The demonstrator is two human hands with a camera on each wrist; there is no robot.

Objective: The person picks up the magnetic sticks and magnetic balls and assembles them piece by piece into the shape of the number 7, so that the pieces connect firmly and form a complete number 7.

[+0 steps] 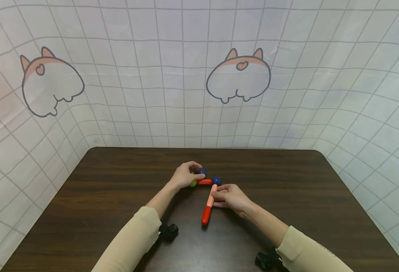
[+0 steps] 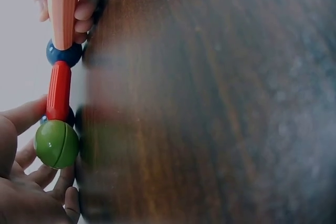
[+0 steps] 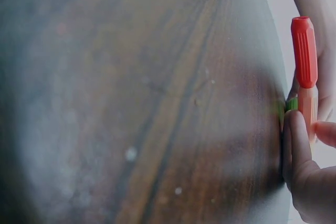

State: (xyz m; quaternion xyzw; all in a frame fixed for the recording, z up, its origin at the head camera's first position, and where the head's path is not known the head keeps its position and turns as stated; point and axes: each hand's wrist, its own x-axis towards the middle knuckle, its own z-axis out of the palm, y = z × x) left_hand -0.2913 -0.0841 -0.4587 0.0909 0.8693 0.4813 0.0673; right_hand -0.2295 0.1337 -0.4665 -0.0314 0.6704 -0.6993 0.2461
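Note:
My left hand (image 1: 185,175) pinches a blue ball (image 1: 202,173) between thumb and fingers. Close by, a green ball (image 2: 56,144) meets one end of a short red ribbed stick (image 1: 204,182). At that stick's other end sits a second blue ball (image 1: 216,181). From this ball a peach-coloured stick (image 1: 211,196) runs toward me, with another red stick (image 3: 304,51) joined end to end with it. My right hand (image 1: 232,198) pinches the peach stick between thumb and fingers. In the left wrist view, the green ball partly hides the blue ball behind it.
Everything lies on a dark brown wooden table (image 1: 117,166) with rounded far corners. A white gridded curtain (image 1: 182,75) with cartoon animal prints surrounds its back and sides. Black wrist devices (image 1: 168,231) hang below both forearms.

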